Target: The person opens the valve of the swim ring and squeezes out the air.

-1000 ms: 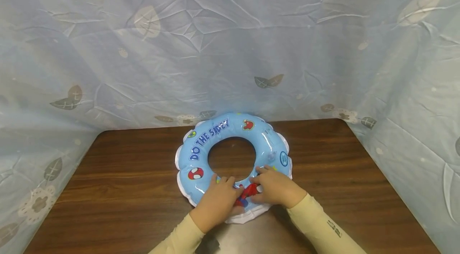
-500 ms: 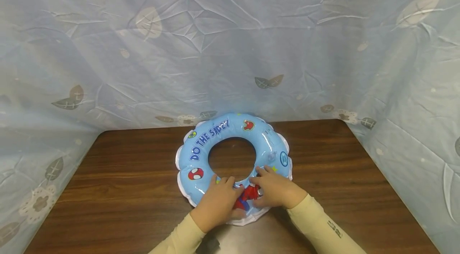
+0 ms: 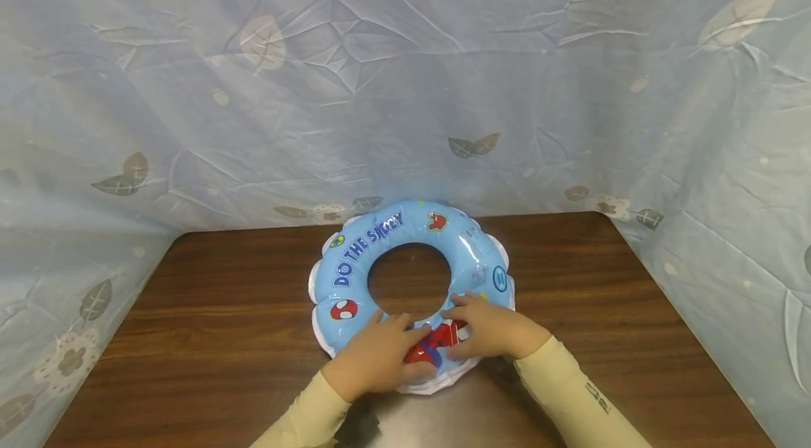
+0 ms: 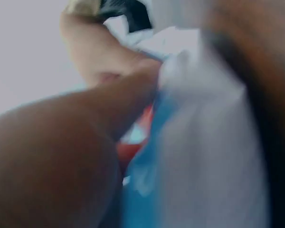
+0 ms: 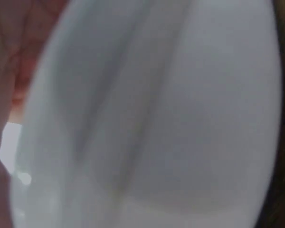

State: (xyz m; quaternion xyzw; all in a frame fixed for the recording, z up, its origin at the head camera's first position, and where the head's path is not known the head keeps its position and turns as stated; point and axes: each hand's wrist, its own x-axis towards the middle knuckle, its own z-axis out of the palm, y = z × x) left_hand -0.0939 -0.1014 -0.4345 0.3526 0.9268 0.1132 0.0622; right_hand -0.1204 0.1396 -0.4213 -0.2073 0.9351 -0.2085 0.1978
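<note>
An inflated light-blue swim ring [image 3: 475,251] with cartoon prints and a scalloped white edge lies on the wooden table. Across its near left part rests my left hand [image 3: 374,356], fingers spread and tips at the inner rim. My right hand [image 3: 491,328] lies on the near right part, its fingers also spread. Between them shows a red and blue printed figure. In the left wrist view, the thumb [image 4: 123,90] is blurred against the ring's blue and white side [image 4: 199,142]. White vinyl of the ring [image 5: 156,118] fills most of the right wrist view.
The dark wooden table [image 3: 222,321] has rounded far corners. A pale patterned curtain [image 3: 405,82] hangs behind it and along both sides. A small dark object [image 3: 357,427] sits beside the left sleeve at the near edge.
My left hand has shifted slightly left and my right hand slightly right, uncovering more of the printed figure. The swim ring stays in nearly the same place.
</note>
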